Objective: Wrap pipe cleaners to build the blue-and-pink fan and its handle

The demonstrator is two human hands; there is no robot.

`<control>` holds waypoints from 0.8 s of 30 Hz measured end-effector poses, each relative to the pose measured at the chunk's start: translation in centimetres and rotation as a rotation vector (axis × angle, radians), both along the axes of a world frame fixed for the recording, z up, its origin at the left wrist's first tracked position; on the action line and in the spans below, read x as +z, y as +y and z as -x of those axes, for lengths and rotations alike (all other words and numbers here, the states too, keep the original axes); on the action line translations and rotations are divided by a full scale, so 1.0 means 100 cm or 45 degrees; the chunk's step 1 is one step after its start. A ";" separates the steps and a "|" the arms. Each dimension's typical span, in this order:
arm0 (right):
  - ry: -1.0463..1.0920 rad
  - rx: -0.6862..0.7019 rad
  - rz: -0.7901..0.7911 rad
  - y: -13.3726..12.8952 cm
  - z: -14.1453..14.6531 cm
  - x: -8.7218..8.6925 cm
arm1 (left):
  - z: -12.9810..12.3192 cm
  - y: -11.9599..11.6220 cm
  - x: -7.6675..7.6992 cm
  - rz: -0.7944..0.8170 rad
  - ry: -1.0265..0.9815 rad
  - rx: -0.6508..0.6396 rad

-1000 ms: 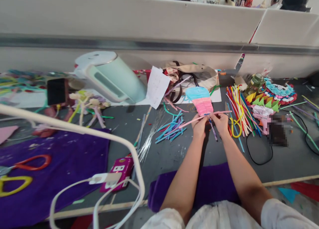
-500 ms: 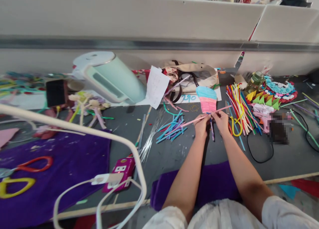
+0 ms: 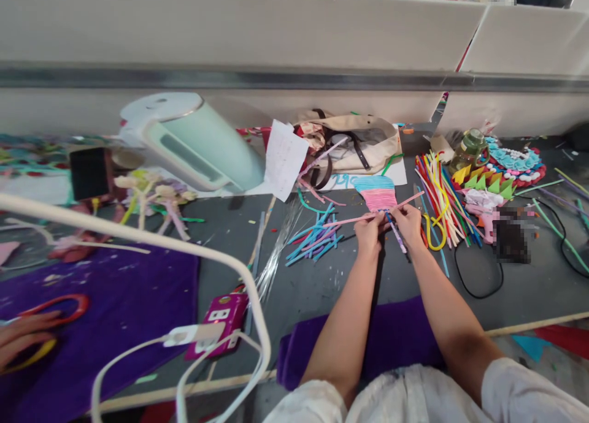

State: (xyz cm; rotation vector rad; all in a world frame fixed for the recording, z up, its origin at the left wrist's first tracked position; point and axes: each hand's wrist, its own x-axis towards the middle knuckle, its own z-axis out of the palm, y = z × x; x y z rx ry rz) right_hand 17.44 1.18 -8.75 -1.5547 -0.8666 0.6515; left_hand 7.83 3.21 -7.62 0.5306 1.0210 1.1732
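A blue-and-pink striped piece [image 3: 377,196] made of fuzzy stems extends beyond my fingertips, with a purple patterned stem [image 3: 398,236] pointing back toward me. My left hand [image 3: 369,230] is closed at its near end, where a pink stem [image 3: 343,221] sticks out to the left. From the other side my right hand [image 3: 407,222] pinches the same pink stem, whose other end points up to the right. The fingertips of both hands nearly meet and partly hide the joint.
Cut blue and purple stems [image 3: 315,236] lie left of my hands, long coloured stems [image 3: 442,196] to the right. A white cable [image 3: 184,242] arches across the left foreground. Another person's hand [image 3: 27,337] is on scissors over purple cloth [image 3: 138,306].
The striped piece has tilted and sits a little lower, and its purple stem now slants to the right. Another person's hand has appeared at the scissors on the far left.
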 end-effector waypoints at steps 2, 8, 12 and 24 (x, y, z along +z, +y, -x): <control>0.007 0.055 0.002 0.000 -0.001 0.000 | 0.003 0.001 0.002 0.016 -0.017 -0.052; -0.010 0.133 -0.005 -0.002 -0.001 0.005 | 0.008 0.007 0.008 0.017 -0.059 -0.209; -0.028 0.124 -0.020 -0.004 0.000 0.011 | 0.007 0.010 0.008 0.018 -0.020 -0.213; 0.185 0.363 -0.303 -0.014 0.017 0.036 | 0.021 0.013 0.022 -0.236 -0.081 -0.007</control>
